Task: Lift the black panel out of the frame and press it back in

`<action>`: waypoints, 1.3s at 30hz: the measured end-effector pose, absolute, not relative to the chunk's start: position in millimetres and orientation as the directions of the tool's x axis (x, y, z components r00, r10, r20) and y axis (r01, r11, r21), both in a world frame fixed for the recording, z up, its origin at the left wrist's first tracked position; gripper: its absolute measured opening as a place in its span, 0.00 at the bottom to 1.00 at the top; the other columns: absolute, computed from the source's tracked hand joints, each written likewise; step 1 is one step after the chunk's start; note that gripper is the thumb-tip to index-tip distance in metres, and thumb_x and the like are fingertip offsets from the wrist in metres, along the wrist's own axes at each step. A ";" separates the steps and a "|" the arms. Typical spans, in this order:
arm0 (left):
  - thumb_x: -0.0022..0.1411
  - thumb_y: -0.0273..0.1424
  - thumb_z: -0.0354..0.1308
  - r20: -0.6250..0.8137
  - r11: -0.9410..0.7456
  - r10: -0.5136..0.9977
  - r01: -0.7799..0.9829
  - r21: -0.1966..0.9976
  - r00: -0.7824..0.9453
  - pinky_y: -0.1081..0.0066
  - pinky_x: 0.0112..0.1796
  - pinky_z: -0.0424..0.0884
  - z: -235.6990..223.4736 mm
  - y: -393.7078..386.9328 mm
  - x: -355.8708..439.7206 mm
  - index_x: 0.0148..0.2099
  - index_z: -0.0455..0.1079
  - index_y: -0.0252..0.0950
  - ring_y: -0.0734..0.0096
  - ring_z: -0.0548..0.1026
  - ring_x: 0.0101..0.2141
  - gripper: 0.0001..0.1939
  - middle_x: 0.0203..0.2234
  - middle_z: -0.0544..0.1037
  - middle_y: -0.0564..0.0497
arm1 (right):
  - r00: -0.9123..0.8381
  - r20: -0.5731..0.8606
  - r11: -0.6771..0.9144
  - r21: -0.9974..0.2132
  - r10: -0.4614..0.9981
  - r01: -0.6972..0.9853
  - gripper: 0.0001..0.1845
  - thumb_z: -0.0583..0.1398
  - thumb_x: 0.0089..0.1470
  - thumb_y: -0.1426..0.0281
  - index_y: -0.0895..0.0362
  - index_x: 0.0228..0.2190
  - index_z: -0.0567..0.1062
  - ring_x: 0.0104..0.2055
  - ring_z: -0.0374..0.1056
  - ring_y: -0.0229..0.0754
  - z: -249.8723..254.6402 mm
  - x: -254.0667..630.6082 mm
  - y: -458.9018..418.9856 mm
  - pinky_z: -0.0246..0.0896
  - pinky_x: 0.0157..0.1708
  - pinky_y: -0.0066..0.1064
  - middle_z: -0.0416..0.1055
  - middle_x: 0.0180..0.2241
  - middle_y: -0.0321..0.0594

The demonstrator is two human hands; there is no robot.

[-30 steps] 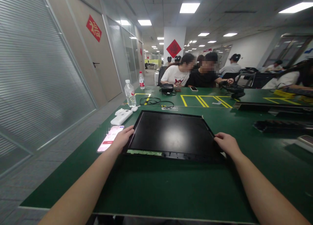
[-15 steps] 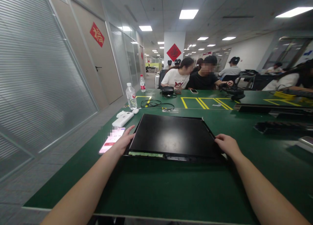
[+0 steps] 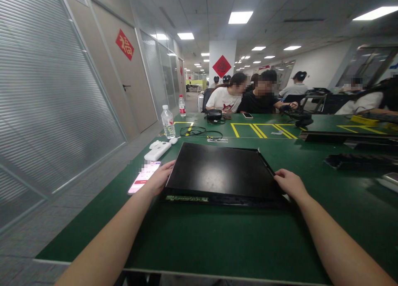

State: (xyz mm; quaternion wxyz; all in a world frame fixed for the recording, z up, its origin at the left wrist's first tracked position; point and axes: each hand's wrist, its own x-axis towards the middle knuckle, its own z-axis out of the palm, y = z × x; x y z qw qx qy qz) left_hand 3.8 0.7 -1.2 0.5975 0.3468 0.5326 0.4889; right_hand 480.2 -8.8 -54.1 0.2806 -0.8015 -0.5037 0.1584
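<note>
A flat black display panel (image 3: 220, 169) lies on the green table (image 3: 217, 240), with a narrow green circuit strip (image 3: 186, 198) along its near edge. My left hand (image 3: 158, 177) grips the panel's left edge near the front corner, fingers curled against it. My right hand (image 3: 289, 182) grips the right edge near the front corner. The near edge of the panel looks lifted slightly off the table.
A lit phone (image 3: 144, 176) lies just left of my left hand. Beyond it are a white device (image 3: 157, 150), a water bottle (image 3: 168, 122) and black cables (image 3: 199, 131). Several people sit at the table's far end. Dark panels (image 3: 351, 138) lie at the right.
The panel's near edge has risen a little in both hands, so its top face looks flatter to the camera. Both hands stay on the same edges.
</note>
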 end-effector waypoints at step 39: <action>0.38 0.43 0.79 -0.053 0.118 0.982 0.373 0.920 -0.180 0.60 0.42 0.75 -11.6 0.5 0.2 0.41 0.81 0.36 0.42 0.82 0.46 0.28 0.43 0.86 0.41 | 0.414 0.045 -0.310 -0.590 0.909 0.746 0.22 0.60 0.53 0.71 0.54 0.50 0.78 0.31 0.71 0.41 -48.3 472.3 -10.9 0.60 0.28 0.29 0.77 0.32 0.38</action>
